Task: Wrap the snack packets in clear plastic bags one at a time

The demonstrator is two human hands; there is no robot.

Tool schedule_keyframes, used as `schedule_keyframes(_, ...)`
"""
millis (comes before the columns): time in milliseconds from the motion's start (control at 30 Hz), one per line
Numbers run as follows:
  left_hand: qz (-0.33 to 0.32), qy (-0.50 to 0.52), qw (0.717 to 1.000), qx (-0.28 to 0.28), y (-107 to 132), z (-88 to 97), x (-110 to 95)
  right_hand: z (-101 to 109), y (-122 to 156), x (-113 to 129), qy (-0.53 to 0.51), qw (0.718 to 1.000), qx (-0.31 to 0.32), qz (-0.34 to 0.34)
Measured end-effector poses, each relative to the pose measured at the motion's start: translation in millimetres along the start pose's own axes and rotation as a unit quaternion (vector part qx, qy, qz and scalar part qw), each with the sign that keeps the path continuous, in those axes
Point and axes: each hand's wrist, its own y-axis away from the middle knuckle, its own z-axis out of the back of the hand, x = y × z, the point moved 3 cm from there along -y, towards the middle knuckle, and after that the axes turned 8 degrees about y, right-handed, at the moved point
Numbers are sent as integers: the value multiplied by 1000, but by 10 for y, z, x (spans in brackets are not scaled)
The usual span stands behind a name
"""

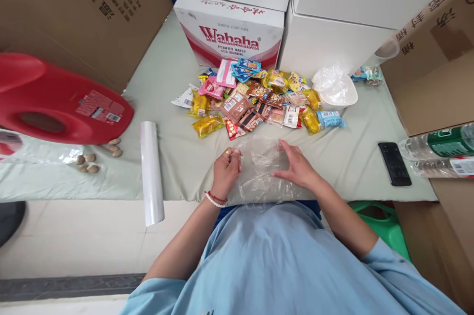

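A clear plastic bag lies crumpled on the pale green table cover in front of me. My left hand is closed in a pinch on the bag's left edge. Fingers stretched out flat, my right hand presses down on the bag's right side. Just beyond the bag sits a pile of several small snack packets in yellow, pink, blue and brown wrappers.
A roll of clear film lies left of my hands, overhanging the table edge. A red container, some nuts, a white bowl with plastic, a black phone, water bottles and cardboard boxes surround the area.
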Motion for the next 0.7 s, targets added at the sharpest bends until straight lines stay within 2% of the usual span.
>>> schedule_keyframes(67, 0, 0, 1000, -2, -77, 32, 43, -110, -195, -20, -51, 997, -5, -49)
schedule_keyframes(133, 9, -8, 1000, -21, -191, 157, 98, -142, -345, -102, -119, 987, -31, -100)
schedule_keyframes(300, 1, -110, 985, -136, -401, 616, 120, 15, -482, -294, -210, 959, -108, -158)
schedule_keyframes(367, -40, -154, 964, -215, -339, 699, 19, 62, -465, -300, -210, 957, -120, -162)
schedule_keyframes(433, -133, -203, 927, -287, -165, 656, -137, 68, -426, -269, -202, 958, -126, -161)
schedule_keyframes(467, -189, -227, 907, -299, -55, 587, -212, 58, -400, -250, -198, 959, -128, -159)
schedule_keyframes(500, -235, -247, 897, -280, 48, 494, -263, 41, -370, -233, -197, 959, -127, -159)
schedule_keyframes(567, -291, -298, 895, -162, 192, 278, -276, -3, -296, -225, -199, 960, -115, -159)
schedule_keyframes(633, -291, -356, 886, -53, 244, 139, -167, -30, -196, -276, -195, 962, -103, -163)
schedule_keyframes(700, -259, -405, 877, 2, 211, 126, 10, -13, -84, -396, -179, 963, -102, -176)
